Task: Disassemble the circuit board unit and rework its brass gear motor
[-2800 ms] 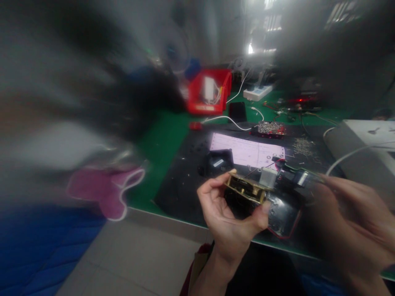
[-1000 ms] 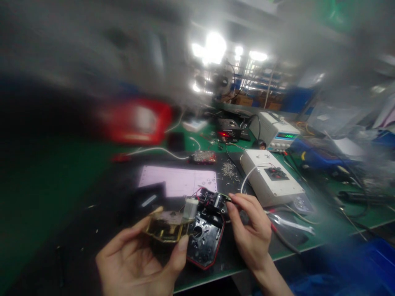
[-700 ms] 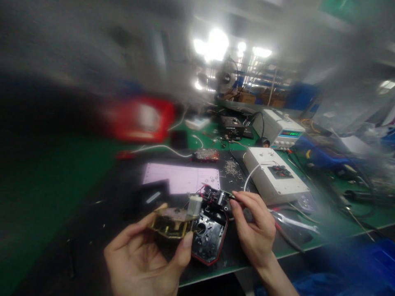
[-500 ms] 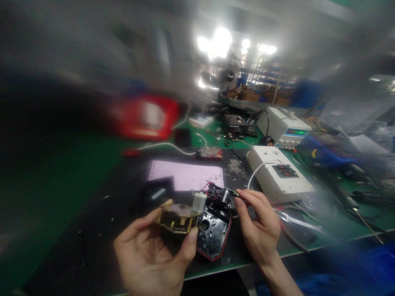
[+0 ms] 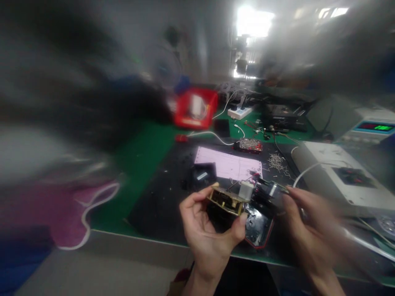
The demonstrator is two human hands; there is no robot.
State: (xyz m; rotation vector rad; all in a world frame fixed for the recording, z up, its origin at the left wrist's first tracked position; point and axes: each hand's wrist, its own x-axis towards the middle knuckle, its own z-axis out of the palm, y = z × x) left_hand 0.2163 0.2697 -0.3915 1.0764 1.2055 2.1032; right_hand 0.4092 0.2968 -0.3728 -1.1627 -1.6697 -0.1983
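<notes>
My left hand (image 5: 210, 230) pinches a brass-coloured metal housing (image 5: 226, 200) by its two ends, thumb at the right end. A white block (image 5: 246, 191) stands behind the housing's right end, with thin wires near it. My right hand (image 5: 311, 230), partly smeared by motion, has its thumb and fingertips closed on the edge of a black part with a silvery cylinder (image 5: 269, 192). Below, between the hands, is an octagonal black shell with a red rim (image 5: 259, 228), its inside shiny. The left hand partly hides the shell.
Pink paper (image 5: 222, 162) lies on the black mat beside an open black box (image 5: 203, 174). Loose screws (image 5: 277, 162) and a red-edged tray of small metal parts (image 5: 249, 145) are behind. A red bin (image 5: 196, 107) stands back left; a white box (image 5: 336, 164) and power supply (image 5: 367, 123) are right.
The view has swung left, so the bench things sit further right in the picture. Both hands keep their grips on the housing and the black part.
</notes>
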